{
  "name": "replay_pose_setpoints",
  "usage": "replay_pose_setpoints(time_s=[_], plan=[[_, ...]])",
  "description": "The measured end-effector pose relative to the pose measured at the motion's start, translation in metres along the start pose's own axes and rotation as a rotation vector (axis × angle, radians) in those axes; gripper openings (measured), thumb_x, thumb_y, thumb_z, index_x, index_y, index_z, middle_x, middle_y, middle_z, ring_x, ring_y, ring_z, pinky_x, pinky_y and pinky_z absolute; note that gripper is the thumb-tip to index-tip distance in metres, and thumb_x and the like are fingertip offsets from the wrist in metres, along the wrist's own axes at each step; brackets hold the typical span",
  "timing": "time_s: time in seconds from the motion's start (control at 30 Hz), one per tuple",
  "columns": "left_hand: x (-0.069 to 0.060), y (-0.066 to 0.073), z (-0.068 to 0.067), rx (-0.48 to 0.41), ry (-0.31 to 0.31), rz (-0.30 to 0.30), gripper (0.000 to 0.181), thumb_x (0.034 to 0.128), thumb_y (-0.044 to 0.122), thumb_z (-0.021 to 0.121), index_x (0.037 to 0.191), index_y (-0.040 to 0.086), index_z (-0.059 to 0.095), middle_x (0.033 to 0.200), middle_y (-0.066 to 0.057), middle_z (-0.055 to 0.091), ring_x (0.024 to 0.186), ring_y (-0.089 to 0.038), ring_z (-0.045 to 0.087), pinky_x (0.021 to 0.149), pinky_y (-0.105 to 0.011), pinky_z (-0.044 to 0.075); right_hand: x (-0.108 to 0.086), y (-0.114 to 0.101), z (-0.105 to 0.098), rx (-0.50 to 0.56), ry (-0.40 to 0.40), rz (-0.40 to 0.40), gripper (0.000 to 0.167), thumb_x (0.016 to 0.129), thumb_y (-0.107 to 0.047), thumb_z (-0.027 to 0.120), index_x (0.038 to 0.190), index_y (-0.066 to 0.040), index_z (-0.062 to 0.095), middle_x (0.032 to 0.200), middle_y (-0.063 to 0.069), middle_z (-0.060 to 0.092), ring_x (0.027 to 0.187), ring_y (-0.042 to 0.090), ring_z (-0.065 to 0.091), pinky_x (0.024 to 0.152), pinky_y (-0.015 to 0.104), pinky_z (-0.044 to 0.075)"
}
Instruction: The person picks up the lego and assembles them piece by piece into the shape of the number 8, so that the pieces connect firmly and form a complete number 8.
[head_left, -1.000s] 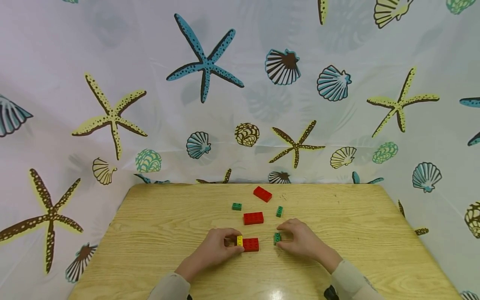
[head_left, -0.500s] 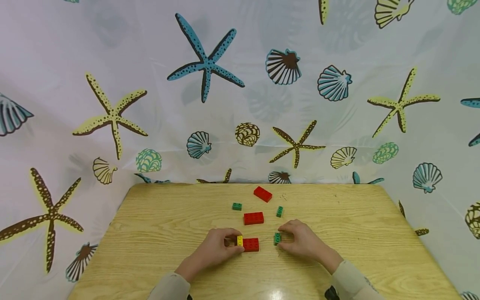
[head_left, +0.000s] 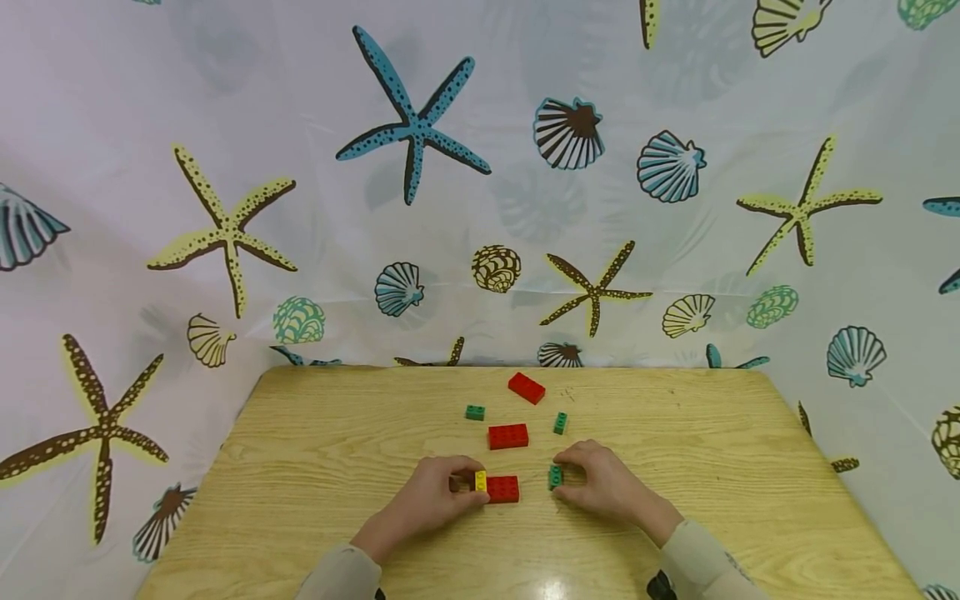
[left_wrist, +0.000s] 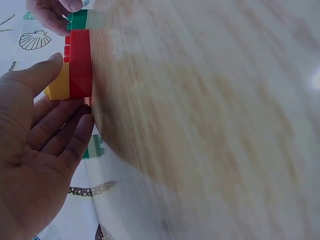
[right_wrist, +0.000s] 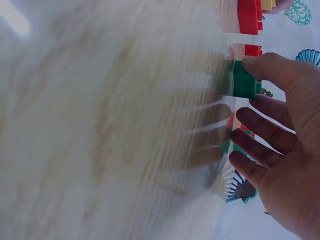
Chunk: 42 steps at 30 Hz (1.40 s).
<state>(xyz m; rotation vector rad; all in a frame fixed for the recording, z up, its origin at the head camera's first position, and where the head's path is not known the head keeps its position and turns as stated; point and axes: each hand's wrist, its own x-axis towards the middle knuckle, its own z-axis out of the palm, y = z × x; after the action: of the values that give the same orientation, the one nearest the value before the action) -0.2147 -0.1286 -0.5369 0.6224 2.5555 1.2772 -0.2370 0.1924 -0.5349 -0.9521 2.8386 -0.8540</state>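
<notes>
In the head view, the near red brick (head_left: 506, 490) lies on the wooden table (head_left: 337, 433). At its left end, the person's left hand (head_left: 444, 487) pinches the yellow brick (head_left: 481, 482) between thumb and fingers. To its right, a little apart, the right hand (head_left: 602, 482) pinches the held green brick (head_left: 556, 476). Just beyond it lies the middle red brick (head_left: 508, 436), and farthest beyond, the far red brick (head_left: 527, 387). The left green brick (head_left: 476, 412) lies beyond it and slightly left, the right green brick (head_left: 560, 423) beyond and to its right.

In the left wrist view, the yellow brick sits on the studded top of the near red brick, the thumb against its side.

In the right wrist view, thumb and index finger grip the held green brick, the other fingers spread, apart from the near red brick.
</notes>
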Motion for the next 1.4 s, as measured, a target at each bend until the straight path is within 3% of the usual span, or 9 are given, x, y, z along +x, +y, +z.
replay_pose_setpoints(time_s=[0.53, 1.0, 1.4], plan=[[-0.001, 0.000, -0.001, 0.012, 0.011, 0.008, 0.043, 0.0973, 0.033, 0.078, 0.130, 0.006, 0.073, 0.116, -0.003, 0.076, 0.105, -0.020, 0.072, 0.086, -0.034, 0.060, 0.003, -0.003, 0.000, 0.009, -0.004, 0.020, 0.032, 0.093, -0.022, 0.082, 0.119, -0.006, 0.076, 0.115, 0.003, 0.075, 0.111, 0.023, 0.066, 0.099, 0.044, 0.055], [-0.001, 0.000, -0.001, 0.042, 0.017, -0.002, 0.043, 0.0973, 0.036, 0.078, 0.130, 0.008, 0.073, 0.113, -0.001, 0.076, 0.101, -0.015, 0.069, 0.084, -0.032, 0.058, 0.012, -0.016, 0.001, 0.012, -0.004, -0.023, 0.031, 0.092, -0.018, 0.082, 0.118, -0.004, 0.076, 0.114, 0.006, 0.075, 0.109, 0.027, 0.066, 0.097, 0.043, 0.057], [-0.001, 0.002, 0.000, 0.031, 0.016, 0.002, 0.043, 0.0973, 0.034, 0.078, 0.129, 0.006, 0.073, 0.116, -0.004, 0.076, 0.105, -0.021, 0.071, 0.086, -0.036, 0.059, 0.019, -0.027, 0.004, 0.028, -0.026, -0.031, 0.030, 0.093, -0.019, 0.081, 0.119, -0.005, 0.075, 0.114, 0.005, 0.075, 0.110, 0.025, 0.067, 0.098, 0.044, 0.056]])
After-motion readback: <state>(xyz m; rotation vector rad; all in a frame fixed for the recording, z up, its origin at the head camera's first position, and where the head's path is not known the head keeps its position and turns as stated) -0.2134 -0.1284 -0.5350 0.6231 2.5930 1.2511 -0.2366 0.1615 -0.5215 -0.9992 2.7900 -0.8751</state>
